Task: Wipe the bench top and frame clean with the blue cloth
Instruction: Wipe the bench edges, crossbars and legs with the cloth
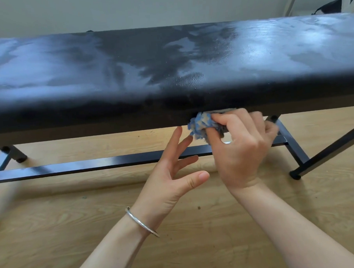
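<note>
Blue cloth (200, 125): bunched into a wad and pressed against the lower front edge of the bench top (169, 63), about mid-length. I judge it soft, light and limp, maybe damp. It is best taken as a whole fistful, so no loose tail drags.

My right hand (241, 143) grips the wad, fingers curled over it and thumb tucked under.

My left hand (171, 174) is spread, fingers straight, holding nothing, just below and left of the cloth. I cannot tell whether its fingertip touches the cloth.

The lower rail of the frame (92, 164) runs behind both hands.

Hidden:
- The seat's underside is out of sight, and so is whatever the cloth actually bears on.
- Both bench ends are cut off.
- The left legs are blurred.
- Pale patches on the top could be glare, wet streaks or dust.
</note>
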